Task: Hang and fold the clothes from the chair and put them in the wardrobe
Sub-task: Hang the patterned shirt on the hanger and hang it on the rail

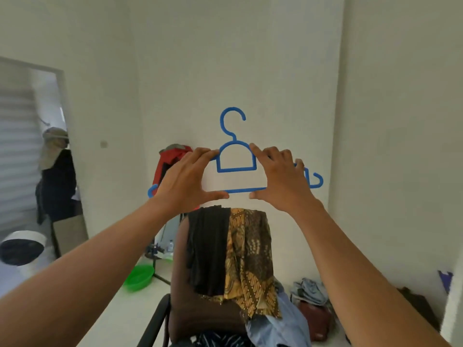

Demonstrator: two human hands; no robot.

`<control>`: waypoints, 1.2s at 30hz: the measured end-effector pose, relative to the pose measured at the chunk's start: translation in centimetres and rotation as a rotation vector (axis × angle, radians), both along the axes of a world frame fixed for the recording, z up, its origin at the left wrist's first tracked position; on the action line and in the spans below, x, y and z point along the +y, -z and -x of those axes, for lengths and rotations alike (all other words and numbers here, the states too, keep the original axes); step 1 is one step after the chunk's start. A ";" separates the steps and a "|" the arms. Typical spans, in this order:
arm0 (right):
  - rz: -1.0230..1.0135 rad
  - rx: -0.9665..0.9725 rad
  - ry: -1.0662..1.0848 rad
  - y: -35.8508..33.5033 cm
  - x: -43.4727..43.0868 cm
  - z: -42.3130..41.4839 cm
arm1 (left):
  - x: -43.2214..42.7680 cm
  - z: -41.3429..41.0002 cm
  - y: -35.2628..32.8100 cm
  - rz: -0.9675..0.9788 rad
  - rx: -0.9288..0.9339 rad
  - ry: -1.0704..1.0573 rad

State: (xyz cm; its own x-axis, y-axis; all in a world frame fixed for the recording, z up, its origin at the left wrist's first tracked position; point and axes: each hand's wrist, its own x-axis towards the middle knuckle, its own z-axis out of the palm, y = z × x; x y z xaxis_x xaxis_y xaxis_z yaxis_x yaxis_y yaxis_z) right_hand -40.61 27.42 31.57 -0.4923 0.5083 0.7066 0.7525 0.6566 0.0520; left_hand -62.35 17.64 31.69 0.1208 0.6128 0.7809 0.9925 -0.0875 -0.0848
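Note:
A blue plastic hanger [236, 156] is held up in front of the white wall, hook upward. My left hand [186, 180] grips its left side and my right hand [283, 176] grips its right side, thumbs under the bottom bar. Below stands the chair [180, 309], its back draped with a black garment [208, 249] and a brown batik shirt [250, 259]. A light blue garment [278, 326] and a dark striped cloth [220, 340] lie on the seat. No wardrobe is visible.
A mirror [32, 159] leans on the left wall. A green basin [139, 276] sits on the floor left of the chair. A pile of jeans [310, 291] lies on a dark red bag [315, 319] at the right. Red clothing [172, 159] hangs behind the hanger.

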 end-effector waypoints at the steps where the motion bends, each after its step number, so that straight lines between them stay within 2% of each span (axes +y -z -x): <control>1: 0.023 -0.005 0.001 1.1 1.9 0.5 | 1.9 0.5 1.1 0.021 -0.005 0.003; 13: 0.363 -0.063 0.065 13.6 21.1 2.6 | 22.6 2.9 12.5 0.353 -0.057 -0.044; 19: 0.512 -0.104 0.271 18.9 27.0 0.4 | 29.4 3.8 17.8 0.454 -0.111 -0.111; 23: 0.581 -0.091 0.438 20.4 30.5 -1.3 | 34.3 5.2 20.4 0.519 -0.228 -0.120; 30: 0.618 -0.077 0.596 21.6 35.8 -0.4 | 42.0 7.8 25.1 0.656 -0.306 -0.128; 36: 0.615 -0.085 0.631 22.8 38.9 1.4 | 47.4 10.4 26.5 0.712 -0.169 -0.140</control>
